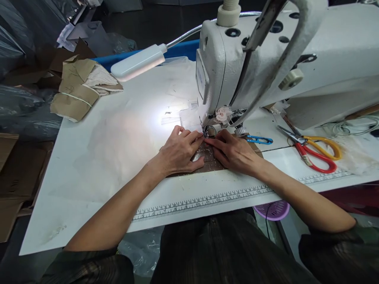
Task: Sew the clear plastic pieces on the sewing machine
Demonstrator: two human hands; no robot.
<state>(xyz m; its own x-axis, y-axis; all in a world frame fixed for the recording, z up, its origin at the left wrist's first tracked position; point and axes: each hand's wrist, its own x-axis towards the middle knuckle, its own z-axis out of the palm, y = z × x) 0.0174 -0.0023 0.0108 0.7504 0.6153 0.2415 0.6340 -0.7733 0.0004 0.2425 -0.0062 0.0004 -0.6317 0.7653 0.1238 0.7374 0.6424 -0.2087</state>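
A piece of brown fabric (211,162) with a pale grid of lines lies flat on the sewing table, beneath the needle area of a white sewing machine (213,67). From the left, my left hand (182,152) bears on it, fingers bent together and their tips close to the presser foot (205,131). My right hand (232,152) grips the fabric from the other side, its index finger reaching to the same spot. The fingertips partly hide the fabric's edge there. Blue thread snips (259,139) lie just beyond my right hand.
Scissors with red and yellow handles (321,152) lie at the right. A lit lamp (139,63) hangs over the white table (97,165). A tied bundle of tan cloth pieces (77,88) sits at the far left corner. A printed ruler (204,203) runs along the front edge.
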